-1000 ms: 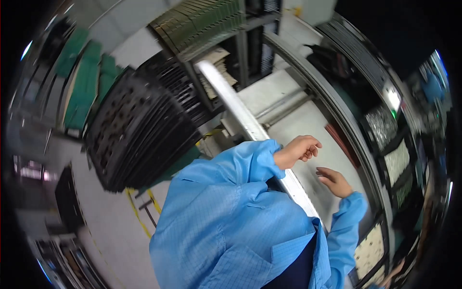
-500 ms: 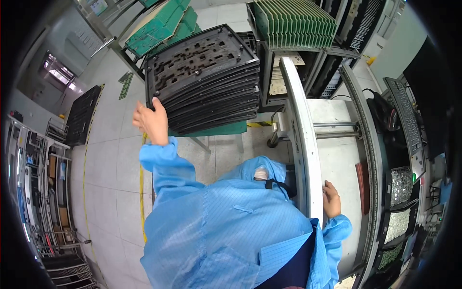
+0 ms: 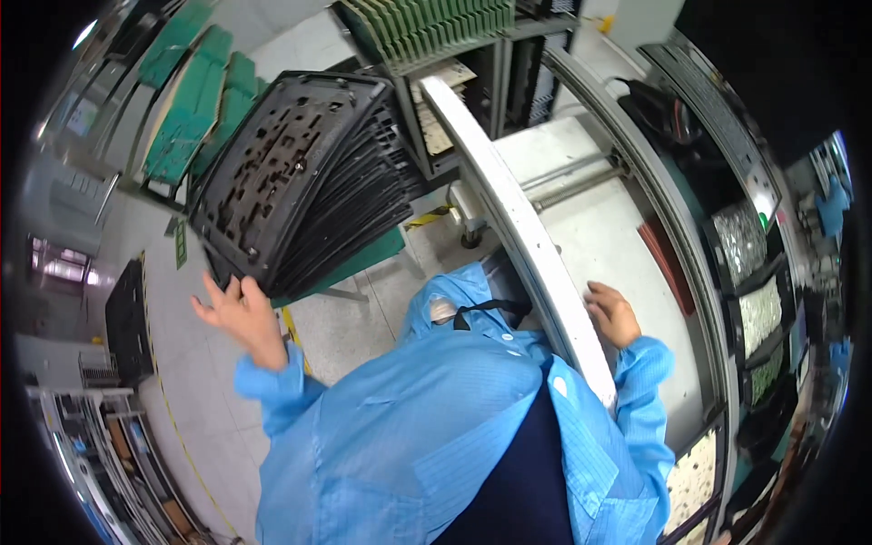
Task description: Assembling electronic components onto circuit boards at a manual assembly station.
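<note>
A tall stack of black trays point(image 3: 354, 191) leans to my left, its layers fanning out. Irregular cut-outs dot the face of the top tray point(image 3: 282, 154). At that tray's near corner is my left hand point(image 3: 241, 313), fingers spread; whether the fingertips touch the tray is hard to make out. Beneath the stack shows a green stool or table top point(image 3: 363, 263). My right hand point(image 3: 613, 313) hovers by the white rail point(image 3: 531, 241) of a conveyor, over its pale bed. The fingers there are loosely bent and apart, with nothing seen in them.
Upright green boards point(image 3: 436, 27) fill a rack beyond the rail. Other green panels point(image 3: 186, 118) stand at the far left. Reddish strips point(image 3: 666, 268) lie on the conveyor bed. On the right are a keyboard point(image 3: 699, 100) and bins of small parts point(image 3: 758, 318).
The view has swung, shifting the tray stack left and downward in the picture. My left hand remains by the tray corner, with its fingers spread wider. My right hand stays near the rail.
</note>
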`<state>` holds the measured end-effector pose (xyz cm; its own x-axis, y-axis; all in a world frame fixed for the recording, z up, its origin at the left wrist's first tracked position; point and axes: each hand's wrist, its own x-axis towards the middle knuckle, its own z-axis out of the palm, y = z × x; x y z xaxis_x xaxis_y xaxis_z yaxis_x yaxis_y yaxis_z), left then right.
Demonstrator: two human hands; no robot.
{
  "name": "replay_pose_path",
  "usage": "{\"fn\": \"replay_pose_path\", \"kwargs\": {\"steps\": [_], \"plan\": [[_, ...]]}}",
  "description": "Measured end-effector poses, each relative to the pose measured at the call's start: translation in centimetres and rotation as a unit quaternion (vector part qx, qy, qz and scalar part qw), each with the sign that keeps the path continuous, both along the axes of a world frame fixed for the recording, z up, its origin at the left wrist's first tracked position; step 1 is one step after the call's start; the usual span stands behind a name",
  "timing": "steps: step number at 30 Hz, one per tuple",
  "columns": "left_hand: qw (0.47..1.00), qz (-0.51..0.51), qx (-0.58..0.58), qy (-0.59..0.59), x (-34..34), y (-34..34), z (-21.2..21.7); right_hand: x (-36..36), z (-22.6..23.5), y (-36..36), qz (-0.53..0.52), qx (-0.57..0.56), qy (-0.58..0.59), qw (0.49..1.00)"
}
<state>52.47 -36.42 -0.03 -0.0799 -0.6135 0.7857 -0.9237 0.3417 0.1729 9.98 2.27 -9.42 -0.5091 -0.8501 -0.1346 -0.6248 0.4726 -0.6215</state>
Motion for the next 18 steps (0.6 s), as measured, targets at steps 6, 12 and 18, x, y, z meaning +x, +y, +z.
{"fn": "replay_pose_path", "kwargs": {"steps": [6,12,18], "plan": [[0.922,-0.345,0.146,0.097,3.2,-3.2,8.0,-0.9,-4.0,-1.7,-0.04,-0.034,-0.019,0.998],[0.922,-0.332,-0.006,-0.202,-3.8,-10.4,9.2,-0.7,-2.0,1.2,0.045,-0.032,0.044,0.998],[0.89,-0.45,-0.007,-0.071,-14.4,-11.1,8.5,-0.7,-1.4,4.3,-0.007,-0.04,0.073,0.997]]}}
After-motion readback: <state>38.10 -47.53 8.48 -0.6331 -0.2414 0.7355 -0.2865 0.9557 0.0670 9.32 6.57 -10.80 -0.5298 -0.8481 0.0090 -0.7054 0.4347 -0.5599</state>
